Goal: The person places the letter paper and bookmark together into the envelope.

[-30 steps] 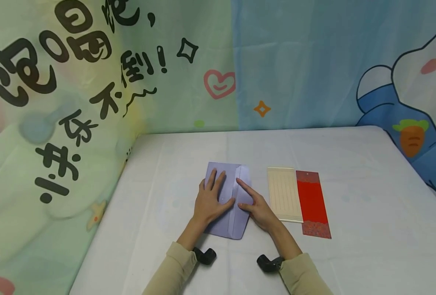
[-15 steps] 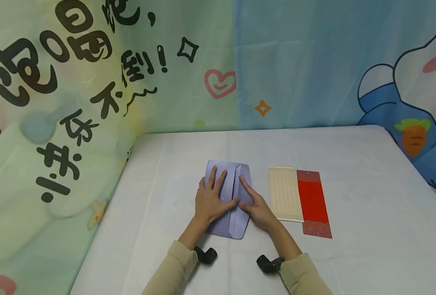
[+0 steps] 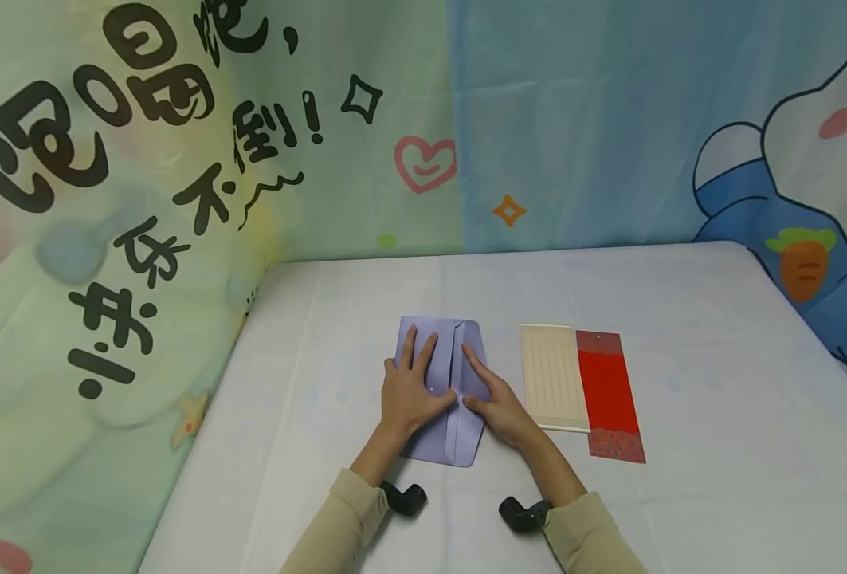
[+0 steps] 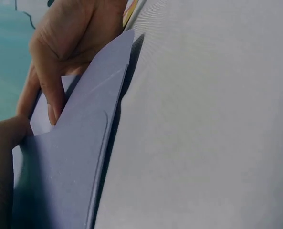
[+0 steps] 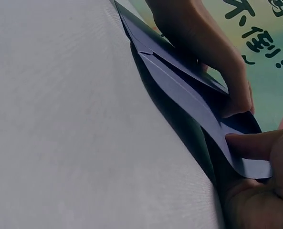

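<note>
A lavender paper envelope (image 3: 466, 438) lies on the table with a long flap along its right side, raised a little from the body. My left hand (image 3: 409, 399) rests on the envelope's left part with fingers spread, the thumb reaching to the flap's fold. At the right edge my right hand (image 3: 505, 410) pinches the flap. In the right wrist view its thumb (image 5: 251, 144) is on the flap's inner face and the other fingers lie beneath. The left wrist view shows the envelope (image 4: 69, 162) close up, the right hand (image 4: 69, 38) beyond it.
Right of the envelope lies a cream ribbed sheet (image 3: 554, 379), overlapping a red card (image 3: 607, 391) with patterned ends. A white cloth (image 3: 739, 399) covers the table. Printed fabric backdrops (image 3: 574, 143) stand at the back and left. Black wrist devices (image 3: 525, 514) sit by both cuffs.
The gap at the flap's fold has widened slightly since a second ago. The left thumb moved right a little, then back. Hands and envelope otherwise stay almost in place.
</note>
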`<state>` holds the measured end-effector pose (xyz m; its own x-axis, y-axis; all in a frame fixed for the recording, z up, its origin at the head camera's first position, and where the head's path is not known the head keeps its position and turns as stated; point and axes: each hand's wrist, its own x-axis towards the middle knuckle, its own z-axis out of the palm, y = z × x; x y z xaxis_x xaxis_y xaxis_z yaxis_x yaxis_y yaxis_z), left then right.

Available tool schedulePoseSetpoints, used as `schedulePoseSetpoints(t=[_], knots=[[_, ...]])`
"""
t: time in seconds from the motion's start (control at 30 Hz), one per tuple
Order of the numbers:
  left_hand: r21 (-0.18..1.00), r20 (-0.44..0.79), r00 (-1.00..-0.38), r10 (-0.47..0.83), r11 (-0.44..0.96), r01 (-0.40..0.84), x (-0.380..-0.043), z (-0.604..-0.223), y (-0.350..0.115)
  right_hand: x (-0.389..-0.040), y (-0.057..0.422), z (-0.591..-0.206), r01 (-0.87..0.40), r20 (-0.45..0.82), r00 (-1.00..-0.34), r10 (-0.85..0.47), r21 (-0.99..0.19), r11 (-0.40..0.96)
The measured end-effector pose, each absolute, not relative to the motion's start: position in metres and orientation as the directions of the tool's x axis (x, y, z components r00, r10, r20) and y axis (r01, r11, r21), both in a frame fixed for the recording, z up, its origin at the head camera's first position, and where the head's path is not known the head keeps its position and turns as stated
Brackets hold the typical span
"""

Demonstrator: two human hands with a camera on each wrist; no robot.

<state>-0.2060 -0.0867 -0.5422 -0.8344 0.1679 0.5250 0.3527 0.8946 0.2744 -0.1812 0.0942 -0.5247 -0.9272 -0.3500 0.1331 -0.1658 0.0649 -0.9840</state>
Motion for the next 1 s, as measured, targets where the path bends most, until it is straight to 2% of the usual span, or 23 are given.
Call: schedulePoseSetpoints(t=[0.13,0.27,0.43,0.53,0.6,0.7,0.8,0.9,1.0], knots=[[0.277,0.521,-0.837,0.164,0.895,0.348,-0.21,-0.547,-0.085,-0.188,0.094,-0.536,-0.195,0.132,-0.933,-0.334,-0.968,0.161],[0.269,0.514,-0.844,0.151,0.906,0.326,-0.213,-0.553,-0.084,-0.19,0.091,-0.541,-0.254,0.164,-0.948,-0.272,-0.905,0.341],[0.26,0.52,-0.846,0.119,0.921,0.29,-0.212,-0.555,-0.084,-0.189,0.087,-0.539,-0.314,0.235,-0.949,-0.21,-0.765,0.562],[0.251,0.508,-0.853,0.119,0.927,0.279,-0.211,-0.554,-0.082,-0.187,0.086,-0.538,-0.348,0.254,-0.937,-0.239,-0.64,0.685],[0.247,0.49,-0.864,0.117,0.932,0.266,-0.211,-0.553,-0.081,-0.184,0.087,-0.536,-0.36,0.217,-0.933,-0.287,-0.561,0.745],[0.242,0.457,-0.883,0.108,0.94,0.241,-0.211,-0.552,-0.079,-0.18,0.088,-0.535,-0.383,0.141,-0.922,-0.36,-0.472,0.794],[0.246,0.426,-0.899,0.1,0.944,0.222,-0.21,-0.551,-0.077,-0.178,0.09,-0.535,-0.387,0.094,-0.917,-0.388,-0.447,0.807],[0.259,0.408,-0.909,0.086,0.944,0.205,-0.21,-0.551,-0.077,-0.177,0.094,-0.534,-0.379,0.11,-0.921,-0.375,-0.483,0.789],[0.281,0.395,-0.916,0.068,0.94,0.192,-0.209,-0.551,-0.078,-0.176,0.103,-0.53,-0.319,0.174,-0.948,-0.267,-0.552,0.771]])
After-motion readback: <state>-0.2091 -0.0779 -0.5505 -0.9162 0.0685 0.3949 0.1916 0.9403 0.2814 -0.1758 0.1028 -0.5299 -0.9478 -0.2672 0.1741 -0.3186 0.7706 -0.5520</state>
